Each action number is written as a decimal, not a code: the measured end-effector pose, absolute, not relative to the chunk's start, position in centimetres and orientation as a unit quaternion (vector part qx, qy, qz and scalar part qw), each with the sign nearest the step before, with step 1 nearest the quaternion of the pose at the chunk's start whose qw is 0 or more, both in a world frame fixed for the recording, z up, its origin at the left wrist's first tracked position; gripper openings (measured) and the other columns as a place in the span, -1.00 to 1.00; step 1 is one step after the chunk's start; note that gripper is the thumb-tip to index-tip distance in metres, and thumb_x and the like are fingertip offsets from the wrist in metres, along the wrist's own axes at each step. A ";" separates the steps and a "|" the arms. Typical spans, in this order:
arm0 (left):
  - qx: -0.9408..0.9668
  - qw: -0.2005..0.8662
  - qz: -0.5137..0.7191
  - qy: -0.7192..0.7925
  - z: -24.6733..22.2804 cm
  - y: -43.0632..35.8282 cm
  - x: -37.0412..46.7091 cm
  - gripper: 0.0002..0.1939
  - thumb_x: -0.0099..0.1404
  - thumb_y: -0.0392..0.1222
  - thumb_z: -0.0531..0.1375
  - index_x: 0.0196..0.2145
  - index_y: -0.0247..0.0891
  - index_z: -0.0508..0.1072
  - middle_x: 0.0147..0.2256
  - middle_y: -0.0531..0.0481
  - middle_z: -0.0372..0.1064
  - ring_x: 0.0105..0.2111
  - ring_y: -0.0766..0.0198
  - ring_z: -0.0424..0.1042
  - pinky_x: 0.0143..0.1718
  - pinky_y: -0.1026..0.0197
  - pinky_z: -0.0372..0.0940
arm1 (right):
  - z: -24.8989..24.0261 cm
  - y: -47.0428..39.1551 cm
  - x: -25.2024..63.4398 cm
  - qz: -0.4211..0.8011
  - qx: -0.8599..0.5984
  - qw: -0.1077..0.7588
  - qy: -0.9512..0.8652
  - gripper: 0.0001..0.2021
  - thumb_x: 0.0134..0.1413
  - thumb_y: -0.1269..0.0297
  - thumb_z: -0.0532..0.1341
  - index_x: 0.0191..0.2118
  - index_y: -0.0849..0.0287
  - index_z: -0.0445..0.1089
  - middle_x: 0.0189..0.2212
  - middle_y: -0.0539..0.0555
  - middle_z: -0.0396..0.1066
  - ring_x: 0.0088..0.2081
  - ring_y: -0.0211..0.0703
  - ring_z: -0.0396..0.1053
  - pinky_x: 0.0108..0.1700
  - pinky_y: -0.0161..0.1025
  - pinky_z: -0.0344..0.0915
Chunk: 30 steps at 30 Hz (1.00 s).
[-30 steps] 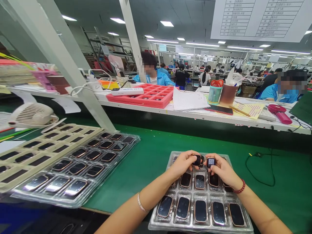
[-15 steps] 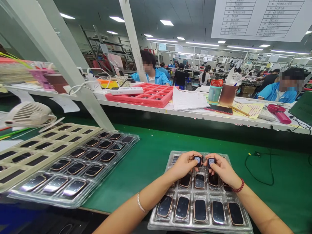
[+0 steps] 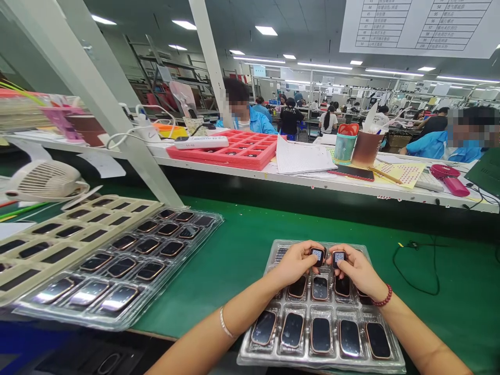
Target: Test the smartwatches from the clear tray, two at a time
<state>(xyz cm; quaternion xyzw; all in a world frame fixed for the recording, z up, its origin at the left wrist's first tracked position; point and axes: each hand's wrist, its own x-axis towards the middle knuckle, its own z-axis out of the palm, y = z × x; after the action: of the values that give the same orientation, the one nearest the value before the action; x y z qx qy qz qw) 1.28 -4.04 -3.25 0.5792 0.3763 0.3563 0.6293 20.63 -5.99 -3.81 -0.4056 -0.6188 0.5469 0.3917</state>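
My left hand [image 3: 299, 263] grips a watch body [image 3: 317, 256] between thumb and fingers, over the far part of a clear plastic tray [image 3: 308, 360]. Close beside it, my right hand [image 3: 353, 265] pinches a second watch body [image 3: 339, 257]. Both watch bodies show a lit QR-like code on their screens, and a small gap separates them. Beneath my hands the tray holds several dark-screened watch bodies with gold-coloured rims, such as one in the near row [image 3: 321, 335]. My hands hide part of the tray's far rows.
Another clear tray [image 3: 156, 294] of watch bodies and a beige tray [image 3: 88, 245] lie left, near a white fan [image 3: 47, 180]. A shelf [image 3: 250, 176] crosses ahead with a red foam tray [image 3: 230, 156]. A black cable [image 3: 416, 289] lies right. People sit beyond.
The whole view has shifted very slightly. Both hands keep their watch bodies in nearly the same place above the tray.
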 end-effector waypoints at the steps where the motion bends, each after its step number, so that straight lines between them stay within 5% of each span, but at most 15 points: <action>1: 0.579 0.629 0.356 0.377 -3.2 -4.0 1.3 -0.76 0.10 -0.26 0.15 -0.22 -0.31 0.37 -0.39 0.00 0.40 -0.57 0.39 0.38 -0.51 0.34 0.19 | -3.8 -6.0 20.6 0.547 -0.405 0.392 -0.619 -0.77 0.03 0.33 0.14 -0.14 0.13 0.28 -0.33 0.04 0.40 -0.49 -0.27 0.32 -0.48 -0.31 0.27; 15: 0.577 0.633 0.345 0.385 -2.5 -4.4 1.4 -0.77 0.10 -0.32 0.11 -0.23 -0.30 0.36 -0.38 0.00 0.41 -0.56 0.40 0.37 -0.52 0.35 0.19 | -3.9 -6.0 20.4 0.542 -0.413 0.388 -0.621 -0.78 0.02 0.34 0.13 -0.15 0.15 0.27 -0.34 0.04 0.38 -0.52 -0.29 0.35 -0.51 -0.33 0.27; 22: 0.590 0.623 0.355 0.371 -3.3 -4.1 1.2 -0.74 0.16 -0.10 0.12 -0.24 -0.32 0.37 -0.40 -0.01 0.37 -0.57 0.40 0.33 -0.53 0.32 0.20 | -4.3 -5.8 20.5 0.544 -0.411 0.403 -0.610 -0.76 0.13 0.14 0.06 -0.19 0.17 0.30 -0.42 0.04 0.39 -0.61 -0.31 0.27 -0.59 -0.33 0.23; 27: 0.627 0.573 0.378 0.367 -3.8 -3.9 1.2 -0.69 0.06 -0.32 0.17 -0.18 -0.28 0.34 -0.31 -0.01 0.36 -0.40 0.34 0.36 -0.34 0.28 0.25 | -4.2 -6.1 20.4 0.509 -0.411 0.396 -0.645 -0.67 -0.03 0.38 0.19 -0.07 0.10 0.26 -0.26 0.05 0.38 -0.45 -0.26 0.32 -0.45 -0.31 0.29; 30: 0.638 0.555 0.379 0.376 -3.8 -4.0 1.2 -0.73 0.03 -0.31 0.20 -0.25 -0.28 0.34 -0.32 -0.01 0.35 -0.37 0.32 0.35 -0.35 0.30 0.24 | -4.2 -6.1 20.5 0.538 -0.406 0.397 -0.623 -0.66 0.02 0.35 0.13 -0.03 0.11 0.24 -0.20 0.09 0.37 -0.41 -0.22 0.35 -0.45 -0.29 0.31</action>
<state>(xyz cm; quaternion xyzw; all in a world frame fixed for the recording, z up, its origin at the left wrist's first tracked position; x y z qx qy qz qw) 1.17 -4.01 -3.78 0.6384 0.3757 0.3791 0.5546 20.53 -6.06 -4.25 -0.4063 -0.6230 0.5375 0.3974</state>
